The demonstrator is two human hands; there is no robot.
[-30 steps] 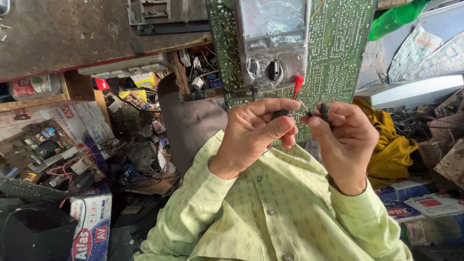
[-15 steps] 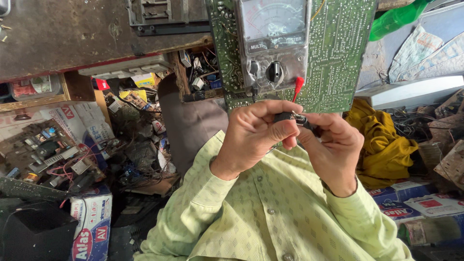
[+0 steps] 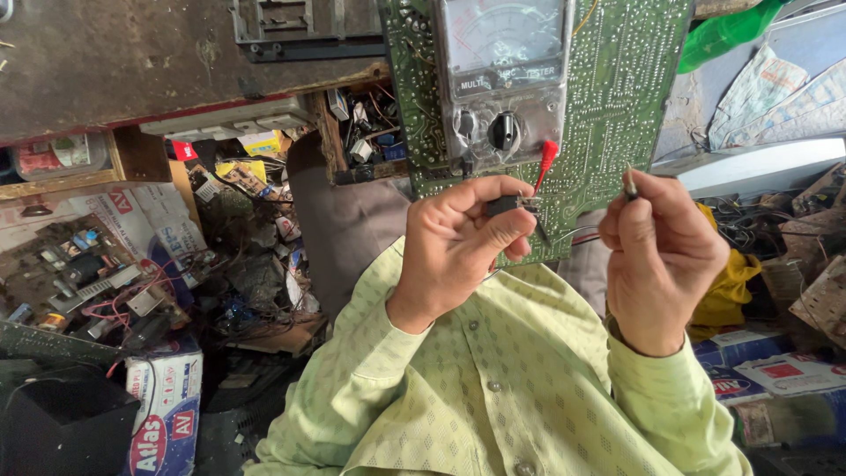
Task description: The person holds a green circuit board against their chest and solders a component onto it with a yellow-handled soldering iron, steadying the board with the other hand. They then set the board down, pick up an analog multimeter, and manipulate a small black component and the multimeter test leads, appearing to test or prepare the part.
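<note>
Left hand: the left hand (image 3: 458,247) is pinching a small black part (image 3: 504,205) between thumb and fingertips, its fingers curling tightly around it at chest height.
Small black part: it is sitting in the left fingertips, with thin metal legs sticking out to the right, just in front of the green circuit board (image 3: 608,115).
Right hand: the right hand (image 3: 661,256) is closing on a thin probe (image 3: 631,183), whose tip is pointing up above the fingers; the two hands are standing apart.
Wire: a dark wire (image 3: 568,234) is running between the hands.
Meter: a grey dial meter (image 3: 504,84) is resting against the circuit board, a red plug (image 3: 547,156) sitting just beside its knob.
Surroundings: a cardboard box (image 3: 167,405) and loose electronic scrap are lying at the left; a yellow cloth (image 3: 727,282) is lying behind the right hand.
Clothing: the person is wearing a light green shirt (image 3: 493,397).
</note>
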